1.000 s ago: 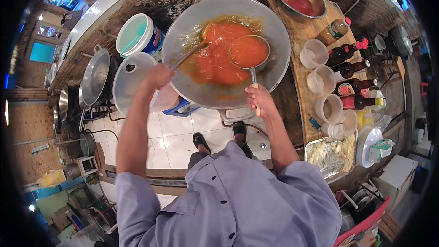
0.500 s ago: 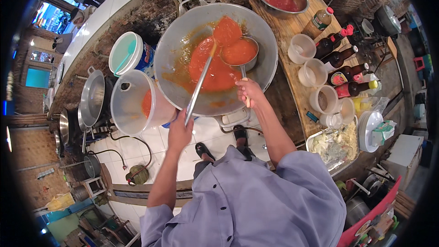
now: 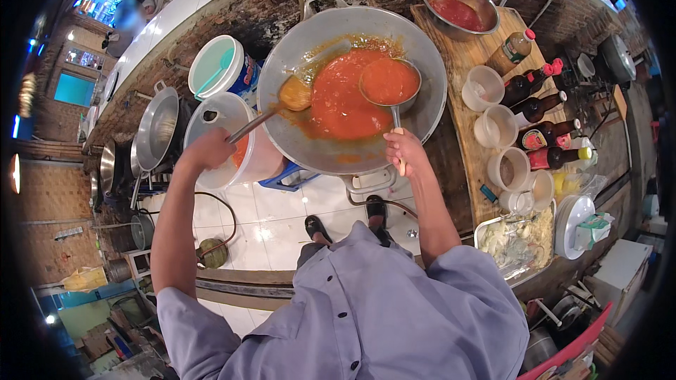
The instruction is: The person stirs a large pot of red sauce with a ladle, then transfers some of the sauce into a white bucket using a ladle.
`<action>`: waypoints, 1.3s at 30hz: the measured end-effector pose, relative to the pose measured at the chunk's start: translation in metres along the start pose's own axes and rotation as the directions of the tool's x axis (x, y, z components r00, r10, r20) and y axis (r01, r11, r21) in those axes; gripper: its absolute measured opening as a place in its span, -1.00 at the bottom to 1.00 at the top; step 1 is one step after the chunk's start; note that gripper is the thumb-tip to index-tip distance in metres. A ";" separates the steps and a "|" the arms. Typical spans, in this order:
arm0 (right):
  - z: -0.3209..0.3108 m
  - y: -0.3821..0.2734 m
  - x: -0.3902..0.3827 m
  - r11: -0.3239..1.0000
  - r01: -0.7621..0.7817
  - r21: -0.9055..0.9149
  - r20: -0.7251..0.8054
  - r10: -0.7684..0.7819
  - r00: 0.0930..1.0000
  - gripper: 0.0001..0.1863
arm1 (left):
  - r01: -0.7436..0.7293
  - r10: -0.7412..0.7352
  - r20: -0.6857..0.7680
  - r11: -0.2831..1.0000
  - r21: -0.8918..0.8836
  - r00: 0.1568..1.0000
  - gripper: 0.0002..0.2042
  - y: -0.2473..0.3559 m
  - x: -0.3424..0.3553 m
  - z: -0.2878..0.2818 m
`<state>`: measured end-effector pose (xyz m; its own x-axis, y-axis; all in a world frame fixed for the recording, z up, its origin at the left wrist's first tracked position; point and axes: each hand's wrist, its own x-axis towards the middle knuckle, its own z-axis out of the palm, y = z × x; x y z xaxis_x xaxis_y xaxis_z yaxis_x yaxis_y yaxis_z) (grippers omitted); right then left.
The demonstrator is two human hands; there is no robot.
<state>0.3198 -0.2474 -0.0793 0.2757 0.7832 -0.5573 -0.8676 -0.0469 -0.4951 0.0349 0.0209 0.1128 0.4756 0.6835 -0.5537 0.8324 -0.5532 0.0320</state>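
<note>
A large grey metal wok [image 3: 282, 42] holds thick orange-red sauce [image 3: 345, 91]. My left hand [image 3: 210, 151] grips the handle of a wok spatula [image 3: 294, 93], whose rounded, sauce-coated head is over the left inner wall of the wok. My right hand [image 3: 407, 151] is closed round the wooden grip of a ladle [image 3: 395, 114] at the wok's near right rim. Orange-red sauce fills the ladle's bowl, which is over the right part of the sauce. Beside the wok, under my left hand, a translucent plastic tub [image 3: 236, 109] has sauce stains inside.
A white bucket [image 3: 199, 74] with a turquoise scoop stands left of the wok. On the wooden board [image 3: 451, 63] at right are a steel bowl [image 3: 431, 3] of red sauce, plastic cups [image 3: 495, 127] and several bottles [image 3: 539, 108]. A foil-coloured tray [image 3: 486, 236] of chopped food lies nearer.
My left hand has moved left and up, drawing the wok spatula from the far middle of the wok to its left wall. Its load of sauce is gone. The ladle remains filled.
</note>
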 end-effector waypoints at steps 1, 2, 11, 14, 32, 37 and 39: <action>-0.002 0.001 -0.001 1.000 0.003 0.000 -0.003 -0.003 1.000 -0.80 | 0.076 -0.067 0.110 0.994 -0.080 0.992 -0.78 0.003 0.011 -0.001; -0.006 0.002 -0.002 1.000 0.009 0.004 -0.014 -0.009 1.000 -0.80 | 0.151 -0.115 0.228 0.977 -0.149 0.967 -0.80 0.007 0.022 0.005; -0.010 0.002 -0.017 1.000 0.024 -0.020 -0.042 -0.024 0.999 -0.78 | 0.176 0.223 0.187 0.072 -0.982 0.957 -0.76 0.080 0.055 0.151; -0.017 0.005 -0.012 1.000 0.023 -0.019 -0.036 -0.023 0.999 -0.78 | 0.089 0.192 0.122 0.173 -0.981 0.974 -0.72 0.092 0.033 0.133; -0.013 0.005 0.012 0.994 0.030 0.110 0.048 -0.036 0.998 -0.79 | -0.283 0.132 -0.575 0.942 -0.182 0.807 -0.57 0.029 -0.073 0.106; -0.011 -0.001 -0.007 0.998 0.058 0.020 0.033 -0.059 0.998 -0.80 | -0.158 0.115 -0.251 0.975 -0.158 0.961 -0.63 0.007 -0.038 0.052; -0.012 -0.001 -0.011 0.998 0.060 0.012 0.031 -0.060 0.998 -0.81 | -0.091 0.091 -0.009 0.968 -0.233 0.996 -0.65 0.016 -0.020 0.054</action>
<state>0.3231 -0.2631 -0.0805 0.3144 0.8035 -0.5054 -0.8546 0.0078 -0.5192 0.0236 -0.0271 0.0792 0.5520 0.6343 -0.5413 0.8291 -0.4866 0.2752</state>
